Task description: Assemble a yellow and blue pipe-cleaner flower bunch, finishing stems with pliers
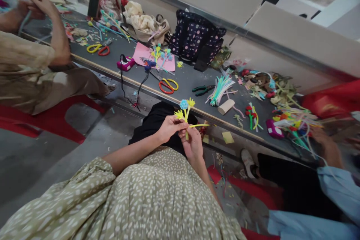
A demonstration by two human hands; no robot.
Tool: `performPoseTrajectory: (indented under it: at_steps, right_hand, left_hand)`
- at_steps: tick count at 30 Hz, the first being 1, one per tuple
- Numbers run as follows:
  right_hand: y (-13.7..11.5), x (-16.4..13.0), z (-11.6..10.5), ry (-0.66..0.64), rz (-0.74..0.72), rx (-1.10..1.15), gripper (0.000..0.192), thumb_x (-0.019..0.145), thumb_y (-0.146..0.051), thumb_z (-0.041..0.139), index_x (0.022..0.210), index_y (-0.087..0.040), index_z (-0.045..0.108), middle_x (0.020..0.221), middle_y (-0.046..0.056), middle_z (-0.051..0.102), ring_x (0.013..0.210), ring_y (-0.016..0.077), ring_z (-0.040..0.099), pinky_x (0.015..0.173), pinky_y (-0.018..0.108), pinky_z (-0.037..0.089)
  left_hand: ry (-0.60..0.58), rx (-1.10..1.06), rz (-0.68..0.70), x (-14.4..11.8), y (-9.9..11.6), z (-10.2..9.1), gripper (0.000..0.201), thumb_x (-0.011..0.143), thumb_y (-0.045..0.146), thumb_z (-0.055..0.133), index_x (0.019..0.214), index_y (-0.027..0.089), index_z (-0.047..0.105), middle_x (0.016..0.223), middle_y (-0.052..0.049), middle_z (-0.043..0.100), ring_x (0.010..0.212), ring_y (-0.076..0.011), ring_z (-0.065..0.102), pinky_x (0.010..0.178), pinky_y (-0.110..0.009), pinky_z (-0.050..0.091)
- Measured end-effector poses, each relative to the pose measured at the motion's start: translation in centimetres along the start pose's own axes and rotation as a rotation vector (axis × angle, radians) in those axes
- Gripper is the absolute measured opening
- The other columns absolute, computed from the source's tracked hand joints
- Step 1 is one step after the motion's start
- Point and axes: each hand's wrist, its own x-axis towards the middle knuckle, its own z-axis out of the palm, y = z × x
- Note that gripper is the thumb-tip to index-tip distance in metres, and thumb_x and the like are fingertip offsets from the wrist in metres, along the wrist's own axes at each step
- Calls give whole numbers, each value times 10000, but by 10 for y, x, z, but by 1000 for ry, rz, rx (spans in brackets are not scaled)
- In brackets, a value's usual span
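Note:
Over my lap, in front of the table edge, both hands close on a small bunch of pipe-cleaner flowers [184, 105] with one blue head and two yellow ones. My left hand [171, 128] pinches the stems just under the heads. Lower down, the fingers of my right hand [193, 140] are closed round the stems, and a yellow stem [201, 125] sticks out to the right between them. Fingers cover most of the place where the stems meet. On the table nearby lie red-and-yellow scissors [168, 85], black pliers [203, 90] and a bundle of pipe cleaners [221, 89].
A blue glue gun [149, 64] and pink paper [138, 53] with more flowers lie ahead, near a dotted bag [197, 39]. A black cord [122, 86] hangs off the table edge [135, 87]. Co-workers sit both sides, one with hands [42, 5] raised.

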Motion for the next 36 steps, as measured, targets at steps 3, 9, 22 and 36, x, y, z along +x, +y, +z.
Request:
performPoseTrajectory:
  at_steps: [3, 9, 22, 36]
  right_hand:
    - [1, -3, 4, 37, -130, -44, 133, 758, -289, 699, 764, -202, 598, 680, -25, 589, 570, 111, 536, 577, 254, 475]
    - [0, -8, 9, 134, -515, -335, 97, 834, -278, 646, 781, -197, 638, 748, -7, 584, 676, 138, 556, 669, 283, 476]
    - [-26, -20, 22, 76, -589, -402, 78, 822, -278, 656, 794, -206, 673, 754, -1, 601, 683, 154, 582, 655, 288, 481]
    - [-45, -24, 37, 43, -650, -414, 120, 818, -312, 657, 761, -207, 665, 728, -7, 613, 644, 140, 583, 605, 257, 485]
  left_hand:
    - [3, 1, 22, 0, -1, 1, 322, 637, 383, 810, 676, 104, 652, 589, -3, 598, 502, -89, 539, 506, -229, 444]
    - [68, 29, 66, 0, -3, 4, 274, 634, 338, 812, 719, 126, 660, 632, 0, 622, 535, -78, 529, 482, -199, 376]
    - [43, 66, 132, -6, 26, 17, 251, 607, 308, 822, 620, 134, 642, 588, 19, 589, 502, -57, 455, 491, -212, 342]
    - [-3, 77, 198, -8, 47, 17, 204, 623, 255, 811, 595, 132, 651, 558, 26, 571, 492, -51, 439, 493, -196, 332]
